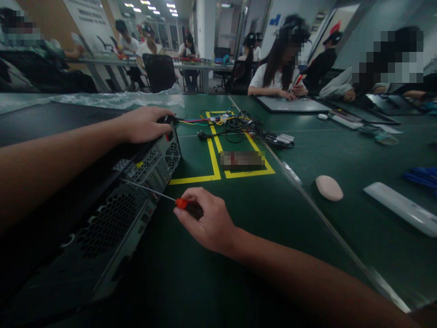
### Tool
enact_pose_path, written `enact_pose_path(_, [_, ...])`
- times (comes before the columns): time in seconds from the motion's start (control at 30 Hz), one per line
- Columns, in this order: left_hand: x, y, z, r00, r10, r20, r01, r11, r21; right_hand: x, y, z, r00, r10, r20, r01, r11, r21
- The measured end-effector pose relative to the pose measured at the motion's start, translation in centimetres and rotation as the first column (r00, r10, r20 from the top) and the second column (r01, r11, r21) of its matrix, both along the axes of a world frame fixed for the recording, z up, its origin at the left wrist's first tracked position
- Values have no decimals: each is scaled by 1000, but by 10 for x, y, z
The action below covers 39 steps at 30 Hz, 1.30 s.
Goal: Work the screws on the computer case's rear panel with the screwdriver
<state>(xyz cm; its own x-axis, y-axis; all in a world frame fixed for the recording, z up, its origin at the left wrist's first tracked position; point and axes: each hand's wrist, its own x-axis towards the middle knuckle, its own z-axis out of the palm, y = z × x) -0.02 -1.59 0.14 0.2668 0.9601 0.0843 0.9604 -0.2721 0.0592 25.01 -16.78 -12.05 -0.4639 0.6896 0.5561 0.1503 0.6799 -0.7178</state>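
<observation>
A black desktop computer case [146, 157] lies at the left, its metal rear panel with vents and ports turned toward the right. Across its top reaches my left hand [146, 124], gripping the far rear corner with thumb and fingers, close to where coloured wires come out. My right hand [213, 218] is closed round the red and black handle of a screwdriver [182, 203]. The thin shaft points left, and its tip meets the rear panel's upper edge beside a small metal bracket [121, 165]. Whether the tip sits in a screw cannot be made out.
Beyond the case lie tangled cables [242, 122] and a blurred-out block [242, 160] within yellow tape [215, 164]. Clear plastic sheeting [143, 98] lies behind. To the right are a beige rounded object [328, 187] and a long white object [399, 207]. Co-workers sit across the green table [290, 255].
</observation>
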Motion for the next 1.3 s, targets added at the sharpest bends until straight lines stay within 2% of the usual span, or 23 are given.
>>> enact_pose_path(0.4, [0, -1, 0, 1000, -4, 15, 4, 1000, -3, 0, -1, 1, 1000, 0, -27, 0, 1000, 12])
enact_pose_path(0.73, [-1, -2, 0, 1000, -11, 16, 11, 1000, 8, 0, -2, 4, 997, -78, 2, 78, 996, 48])
enact_pose_path(0.87, [1, -3, 2, 1000, 0, 5, 0, 1000, 4, 0, -1, 5, 998, -57, 19, 56, 998, 34])
enact_pose_path(1.07, [3, -4, 1, 1000, 3, 12, -3, 1000, -1, 0, -1, 0, 999, -40, -37, 41, 999, 26])
enact_pose_path(1.3, [4, -4, 1, 1000, 23, 6, -23, 1000, 1, 0, 0, 2, 999, -40, -5, 40, 999, 27])
